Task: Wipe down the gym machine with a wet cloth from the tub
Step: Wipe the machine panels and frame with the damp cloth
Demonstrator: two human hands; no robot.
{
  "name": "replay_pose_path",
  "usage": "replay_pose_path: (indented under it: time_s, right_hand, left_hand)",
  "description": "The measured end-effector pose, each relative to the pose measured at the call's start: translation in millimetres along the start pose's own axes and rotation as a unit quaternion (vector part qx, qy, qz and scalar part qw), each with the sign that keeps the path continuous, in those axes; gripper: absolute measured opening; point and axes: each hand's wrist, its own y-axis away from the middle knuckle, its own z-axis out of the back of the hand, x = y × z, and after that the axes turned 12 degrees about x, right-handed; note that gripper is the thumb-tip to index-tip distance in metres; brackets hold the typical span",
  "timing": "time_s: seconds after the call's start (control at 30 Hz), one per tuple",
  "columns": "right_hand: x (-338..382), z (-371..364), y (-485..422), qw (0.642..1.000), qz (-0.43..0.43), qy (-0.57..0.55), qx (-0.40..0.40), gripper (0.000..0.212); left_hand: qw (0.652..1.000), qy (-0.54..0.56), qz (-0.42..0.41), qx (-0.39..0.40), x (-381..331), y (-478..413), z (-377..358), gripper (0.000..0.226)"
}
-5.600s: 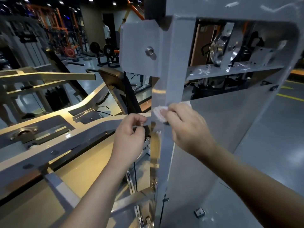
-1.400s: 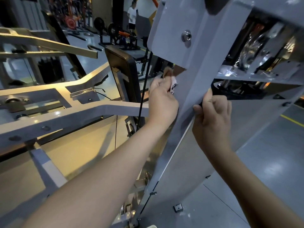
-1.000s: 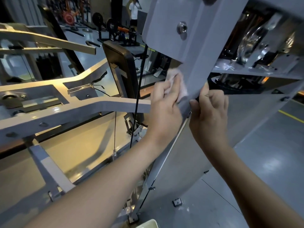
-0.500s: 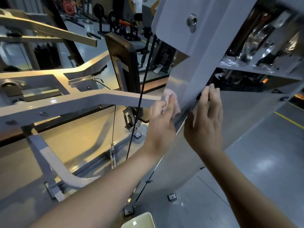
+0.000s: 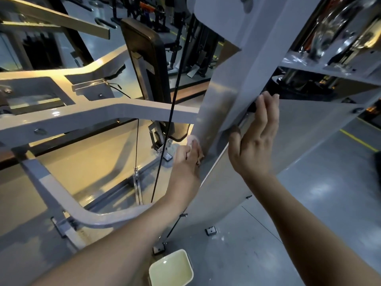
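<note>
The gym machine's grey upright post [image 5: 218,104] runs down the middle of the view. My left hand [image 5: 188,162] presses a small pale pink cloth [image 5: 192,139] against the post's left face, low down; only the cloth's top edge shows above my fingers. My right hand [image 5: 255,139] rests flat against the post's right edge and the grey side panel [image 5: 299,137], fingers straight and pointing up. A cream tub [image 5: 171,269] with liquid in it stands on the floor below my left forearm.
A grey frame arm [image 5: 99,114] crosses from the left to the post. Black cables [image 5: 173,96] hang just left of my left hand. A dark padded backrest [image 5: 148,65] stands behind. Pulleys and brackets [image 5: 329,27] sit at the upper right. Grey floor [image 5: 309,203] lies to the right.
My left hand has slid the cloth down the post from near its upper bracket to low on it. My right hand uncurled from the post's edge to lie flat. The tub came into view.
</note>
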Motion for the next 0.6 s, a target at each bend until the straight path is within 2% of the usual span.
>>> replay_pose_path:
  time_s: [0.03, 0.1, 0.13, 0.2, 0.27, 0.33, 0.37, 0.43, 0.5, 0.57, 0.6]
  right_hand:
    - [-1.5, -1.3, 0.0, 1.000, 0.005, 0.000, -0.003, 0.065]
    - [-4.4, -4.1, -0.8, 1.000, 0.014, 0.008, -0.014, 0.064]
    - [-6.3, -5.4, -0.7, 1.000, 0.015, 0.012, -0.019, 0.063]
    - [-8.4, -7.5, -0.7, 0.999, 0.018, 0.020, -0.026, 0.062]
    - [-9.4, -8.3, -1.6, 0.999, 0.021, 0.024, -0.030, 0.063]
    - [-11.6, -9.1, -1.8, 0.999, 0.024, 0.022, -0.033, 0.063]
    - [-12.6, -9.1, -2.1, 0.999, 0.027, 0.023, -0.034, 0.063]
    - [-14.4, -10.2, -2.6, 0.999, 0.030, 0.025, -0.036, 0.062]
    - [-14.7, -12.2, -2.8, 0.998, 0.031, 0.027, -0.040, 0.062]
    - [-15.3, -15.0, -3.0, 0.998, 0.033, 0.031, -0.043, 0.062]
    - [-15.5, -16.6, -3.7, 0.998, 0.034, 0.034, -0.046, 0.062]
  left_hand:
    - [1.000, -0.002, 0.011, -0.002, 3.8, 4.1, -2.8, 0.030]
    - [0.997, 0.008, -0.030, -0.070, -9.6, -3.4, 0.9, 0.015]
    - [0.993, 0.055, -0.046, -0.096, -23.8, -10.2, 5.3, 0.014]
    - [0.986, 0.092, -0.105, -0.095, -57.8, -21.0, 21.8, 0.019]
    - [0.978, 0.040, -0.175, -0.106, -62.5, -27.8, 23.1, 0.030]
    - [0.980, -0.007, -0.168, -0.104, -43.0, -20.6, 11.1, 0.030]
    - [0.986, -0.028, -0.138, -0.092, -28.2, -13.2, 3.7, 0.034]
    - [0.997, -0.011, -0.077, -0.028, -8.8, 5.9, -5.3, 0.031]
    - [0.999, -0.015, -0.032, -0.036, -5.5, 7.5, -6.6, 0.029]
    - [0.995, 0.054, -0.051, -0.073, -32.2, -3.8, 3.1, 0.023]
    - [0.990, 0.070, -0.086, -0.085, -52.4, -6.5, 11.0, 0.024]
